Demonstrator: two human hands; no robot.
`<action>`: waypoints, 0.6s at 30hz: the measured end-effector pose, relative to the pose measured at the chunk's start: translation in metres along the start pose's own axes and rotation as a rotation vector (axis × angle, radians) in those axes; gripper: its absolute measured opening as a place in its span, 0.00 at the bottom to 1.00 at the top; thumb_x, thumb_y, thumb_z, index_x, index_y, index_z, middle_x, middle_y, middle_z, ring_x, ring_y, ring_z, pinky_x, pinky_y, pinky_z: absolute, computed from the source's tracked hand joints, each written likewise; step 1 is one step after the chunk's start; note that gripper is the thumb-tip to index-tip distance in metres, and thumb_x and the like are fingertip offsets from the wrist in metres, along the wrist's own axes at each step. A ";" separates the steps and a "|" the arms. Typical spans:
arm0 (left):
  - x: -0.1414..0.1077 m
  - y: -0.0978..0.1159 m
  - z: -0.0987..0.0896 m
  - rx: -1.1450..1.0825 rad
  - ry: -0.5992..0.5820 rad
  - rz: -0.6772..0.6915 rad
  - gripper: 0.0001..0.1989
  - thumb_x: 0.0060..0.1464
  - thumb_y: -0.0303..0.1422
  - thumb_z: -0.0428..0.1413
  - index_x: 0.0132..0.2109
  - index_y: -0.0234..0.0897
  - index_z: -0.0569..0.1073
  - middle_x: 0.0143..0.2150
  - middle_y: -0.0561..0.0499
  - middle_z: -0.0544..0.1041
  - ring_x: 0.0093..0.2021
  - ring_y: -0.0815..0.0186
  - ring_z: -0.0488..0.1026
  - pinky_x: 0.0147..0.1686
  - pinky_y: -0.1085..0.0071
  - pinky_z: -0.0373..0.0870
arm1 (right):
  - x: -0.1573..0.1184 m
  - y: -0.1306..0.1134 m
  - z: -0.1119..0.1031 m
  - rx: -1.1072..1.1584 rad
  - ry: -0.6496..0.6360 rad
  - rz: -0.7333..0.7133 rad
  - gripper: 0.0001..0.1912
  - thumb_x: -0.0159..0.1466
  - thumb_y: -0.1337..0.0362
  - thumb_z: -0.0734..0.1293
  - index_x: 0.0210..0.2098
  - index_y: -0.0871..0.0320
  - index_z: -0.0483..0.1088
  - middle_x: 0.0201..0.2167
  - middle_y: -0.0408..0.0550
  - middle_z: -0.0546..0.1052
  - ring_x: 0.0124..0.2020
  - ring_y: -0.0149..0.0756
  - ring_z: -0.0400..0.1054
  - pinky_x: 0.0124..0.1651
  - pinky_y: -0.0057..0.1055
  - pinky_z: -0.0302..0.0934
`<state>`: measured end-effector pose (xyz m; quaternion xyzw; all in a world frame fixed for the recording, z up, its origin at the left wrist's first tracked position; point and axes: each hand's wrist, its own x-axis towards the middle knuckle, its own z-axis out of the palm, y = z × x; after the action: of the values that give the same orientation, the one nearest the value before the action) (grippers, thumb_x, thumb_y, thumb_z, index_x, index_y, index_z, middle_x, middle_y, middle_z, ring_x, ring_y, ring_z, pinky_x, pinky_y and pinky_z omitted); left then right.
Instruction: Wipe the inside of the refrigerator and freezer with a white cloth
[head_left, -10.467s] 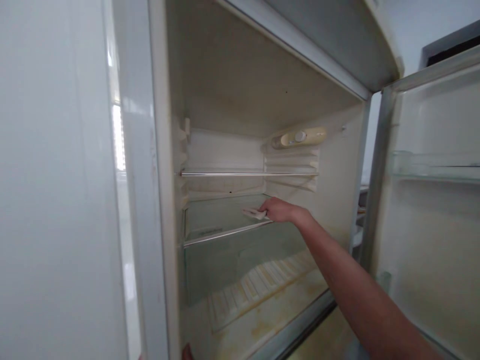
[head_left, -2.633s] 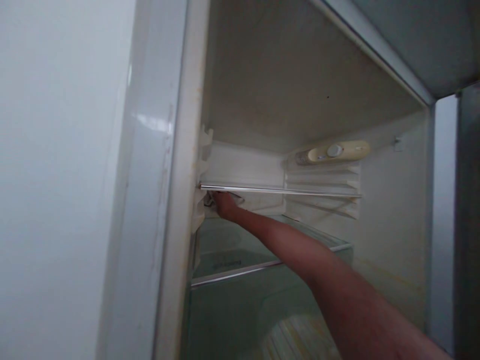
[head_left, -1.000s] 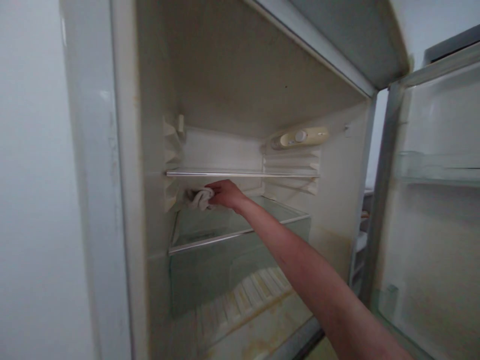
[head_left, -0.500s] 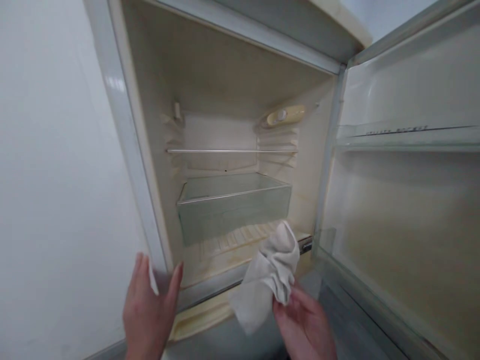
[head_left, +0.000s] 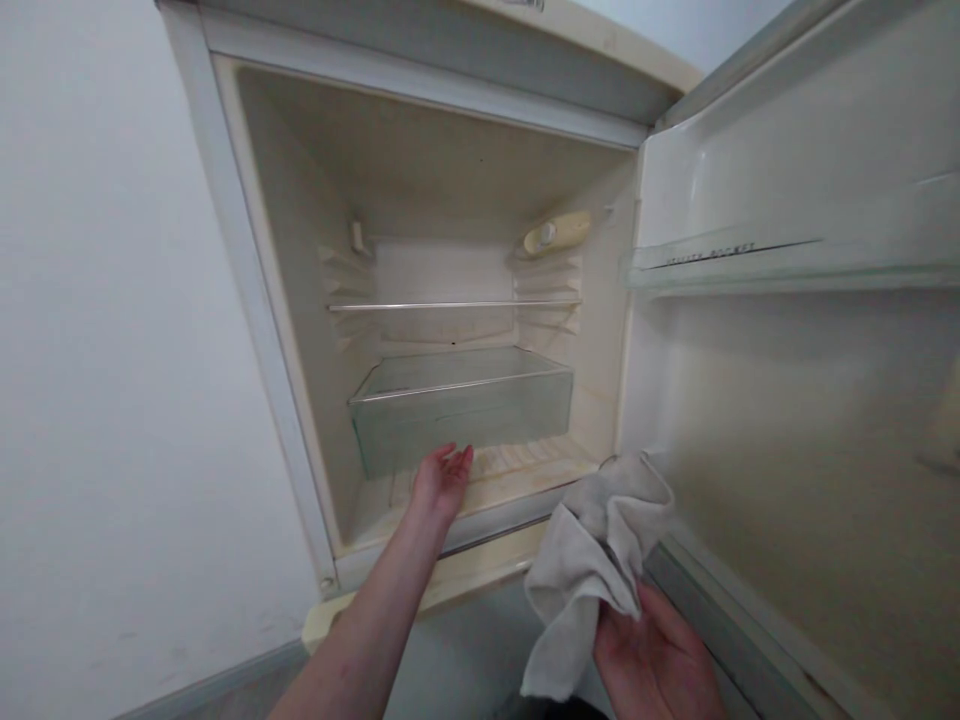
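Note:
My left hand (head_left: 442, 482) reaches into the open fridge, palm turned up, at the lower front of the clear drawer (head_left: 465, 415). Its fingers are stretched out and hold nothing; whether the fingertips touch the drawer I cannot tell. Below and to the right, my right hand (head_left: 656, 655) is closed on a crumpled light grey cloth (head_left: 592, 545). The cloth hangs in front of the fridge's lower right corner and hides part of the sill. Yellowish stains mark the ribbed fridge floor (head_left: 517, 462).
A thin shelf (head_left: 450, 304) spans the fridge above the drawer, with a yellowed lamp housing (head_left: 559, 233) at the upper right. The fridge door (head_left: 787, 400) stands open on the right and carries a clear door shelf (head_left: 787, 275). A white wall (head_left: 112, 350) is on the left.
My left hand has moved from the fridge's left edge rightward and inward to the drawer front. My right hand has shifted right and down with the cloth. The view has also shifted.

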<state>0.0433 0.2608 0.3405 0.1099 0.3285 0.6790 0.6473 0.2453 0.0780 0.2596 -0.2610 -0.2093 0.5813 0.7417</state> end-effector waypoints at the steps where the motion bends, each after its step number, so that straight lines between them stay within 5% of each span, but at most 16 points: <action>1: 0.005 0.000 0.002 -0.025 -0.012 -0.034 0.08 0.64 0.20 0.49 0.36 0.33 0.67 0.34 0.50 0.71 0.34 0.68 0.76 0.33 0.75 0.78 | 0.000 0.000 -0.001 -0.014 0.002 0.004 0.09 0.53 0.56 0.76 0.34 0.49 0.80 0.36 0.50 0.83 0.51 0.50 0.78 0.57 0.47 0.74; 6: 0.016 -0.004 0.010 -0.075 -0.059 -0.092 0.01 0.65 0.26 0.54 0.41 0.32 0.68 0.42 0.45 0.74 0.39 0.66 0.78 0.33 0.74 0.79 | 0.001 0.003 -0.010 -0.029 0.027 -0.061 0.10 0.50 0.56 0.77 0.32 0.48 0.81 0.35 0.51 0.83 0.50 0.53 0.78 0.58 0.50 0.73; 18: 0.015 -0.010 0.023 -0.054 -0.064 0.004 0.08 0.66 0.33 0.56 0.37 0.37 0.69 0.38 0.49 0.74 0.34 0.66 0.76 0.31 0.73 0.77 | -0.011 -0.010 -0.062 -0.279 0.174 -0.103 0.26 0.47 0.67 0.80 0.45 0.45 0.82 0.57 0.48 0.78 0.58 0.50 0.73 0.58 0.40 0.75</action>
<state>0.0626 0.2812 0.3477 0.1148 0.2889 0.6851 0.6588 0.2883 0.0561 0.2173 -0.3998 -0.2361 0.4830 0.7424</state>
